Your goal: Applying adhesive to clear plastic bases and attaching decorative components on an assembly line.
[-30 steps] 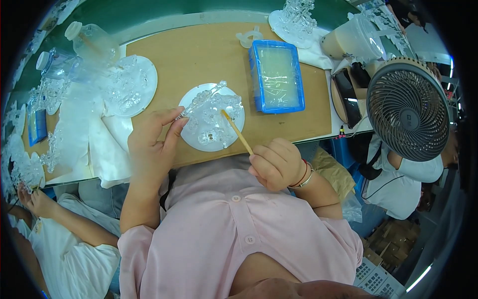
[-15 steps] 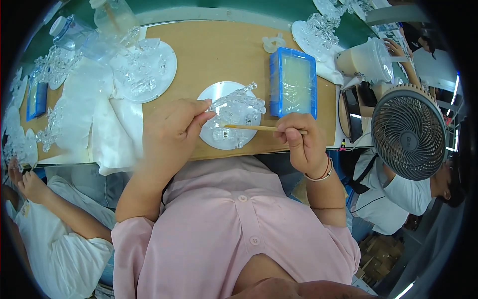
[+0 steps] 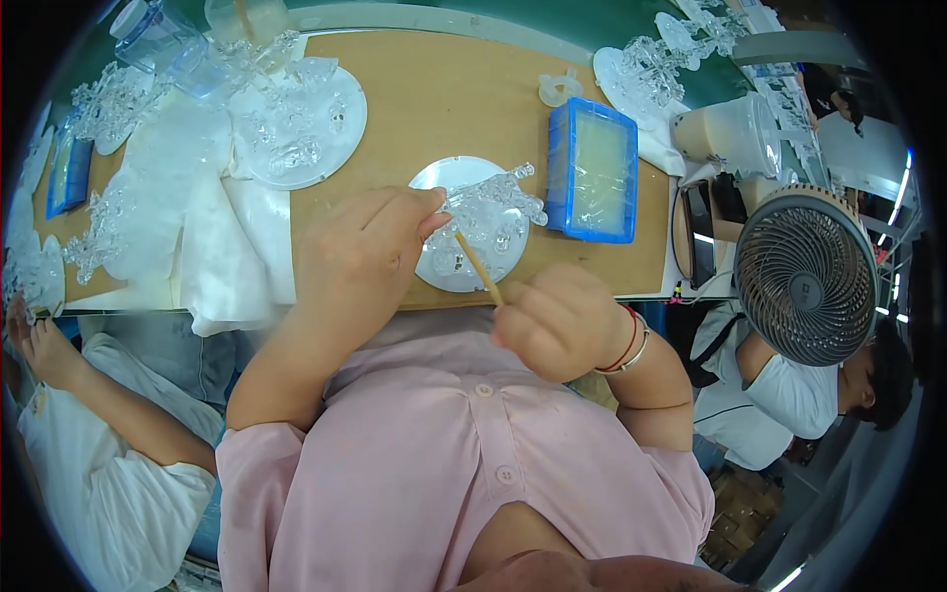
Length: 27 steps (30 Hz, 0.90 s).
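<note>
My left hand pinches one end of a clear plastic piece with knobbly branches between thumb and fingertips. It is held over a round white disc, where further clear bits lie. In my right hand, closed and palm down near the table's front edge, is a thin wooden stick. The stick slants up and left, its tip by the left fingertips and the clear piece. Whether the tip touches the piece I cannot tell.
Right of the disc stands a blue-rimmed box, with a clear plastic ring behind it. A plate of clear parts and white cloth lie left. A phone and fan are at right. Co-workers sit on both sides.
My right hand has moved left and toward me, turning palm down. The stick has swung from nearly level to a steep slant. My left hand still holds the clear piece.
</note>
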Tool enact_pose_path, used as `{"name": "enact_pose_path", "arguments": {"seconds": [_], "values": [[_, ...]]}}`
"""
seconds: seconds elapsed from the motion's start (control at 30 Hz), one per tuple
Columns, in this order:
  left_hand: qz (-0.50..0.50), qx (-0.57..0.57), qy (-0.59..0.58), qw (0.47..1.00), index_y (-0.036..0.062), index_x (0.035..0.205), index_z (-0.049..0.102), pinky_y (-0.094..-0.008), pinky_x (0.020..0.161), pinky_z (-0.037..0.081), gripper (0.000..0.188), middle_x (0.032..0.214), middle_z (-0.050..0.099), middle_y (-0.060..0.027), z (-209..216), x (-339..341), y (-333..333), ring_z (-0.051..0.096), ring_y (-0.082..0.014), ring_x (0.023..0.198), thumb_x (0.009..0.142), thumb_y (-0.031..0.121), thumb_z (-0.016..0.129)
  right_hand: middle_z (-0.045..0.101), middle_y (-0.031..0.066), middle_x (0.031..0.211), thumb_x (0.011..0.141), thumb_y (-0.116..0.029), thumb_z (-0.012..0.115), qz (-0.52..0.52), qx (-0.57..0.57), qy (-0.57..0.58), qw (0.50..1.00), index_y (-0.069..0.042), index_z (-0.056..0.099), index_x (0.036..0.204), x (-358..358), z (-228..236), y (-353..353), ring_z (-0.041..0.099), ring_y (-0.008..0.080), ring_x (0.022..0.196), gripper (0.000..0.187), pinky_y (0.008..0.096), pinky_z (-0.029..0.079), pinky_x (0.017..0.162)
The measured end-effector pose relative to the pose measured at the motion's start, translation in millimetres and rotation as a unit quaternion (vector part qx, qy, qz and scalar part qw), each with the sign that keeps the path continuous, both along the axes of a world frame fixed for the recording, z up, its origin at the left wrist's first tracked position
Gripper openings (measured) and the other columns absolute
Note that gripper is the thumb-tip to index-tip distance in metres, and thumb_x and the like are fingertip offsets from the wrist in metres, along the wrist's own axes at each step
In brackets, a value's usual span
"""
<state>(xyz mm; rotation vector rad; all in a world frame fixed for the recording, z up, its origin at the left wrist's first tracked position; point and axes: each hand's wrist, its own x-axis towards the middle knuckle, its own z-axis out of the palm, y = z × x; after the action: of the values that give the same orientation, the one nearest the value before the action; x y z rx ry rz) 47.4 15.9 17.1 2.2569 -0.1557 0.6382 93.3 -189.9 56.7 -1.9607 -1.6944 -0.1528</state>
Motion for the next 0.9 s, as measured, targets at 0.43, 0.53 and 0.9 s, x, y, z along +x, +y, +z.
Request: {"name": "enact_pose_path", "arguments": {"seconds": [0.43,0.53,0.9], "values": [[0.006,0.085,-0.023,0.996,0.0064,0.092,0.062,-0.0328,0.058,0.048,0.017,0.079,0.063,-0.005,-1,5,-6,0.061,-0.0217,0.07,0.077,0.01,0.069,0.057,0.0069,0.076,0.071,-0.012,0.064,0.078,-0.117,-0.08,0.987,-0.007,0.054,0.083,5,21,18,0.055,0.0211,0.065,0.016,0.0309,0.042,0.053],[0.016,0.103,-0.014,0.994,0.0064,0.092,0.063,-0.033,0.059,0.048,0.016,0.079,0.064,-0.0058,-2,3,-6,0.062,-0.0221,0.07,0.078,0.01,0.069,0.057,0.0074,0.076,0.073,-0.012,0.064,0.016,-0.106,-0.029,0.994,-0.007,0.056,0.084,15,17,17,0.056,0.0232,0.065,0.015,0.0317,0.043,0.053],[0.02,0.079,-0.006,0.997,0.0056,0.09,0.065,-0.0303,0.062,0.049,0.016,0.082,0.067,-0.0073,2,3,-6,0.064,-0.0223,0.07,0.076,0.006,0.072,0.06,0.0103,0.076,0.087,-0.004,0.059,-0.198,0.026,0.106,0.974,-0.001,0.055,0.087,25,12,-20,0.059,0.024,0.061,0.005,0.0297,0.046,0.056]]}}
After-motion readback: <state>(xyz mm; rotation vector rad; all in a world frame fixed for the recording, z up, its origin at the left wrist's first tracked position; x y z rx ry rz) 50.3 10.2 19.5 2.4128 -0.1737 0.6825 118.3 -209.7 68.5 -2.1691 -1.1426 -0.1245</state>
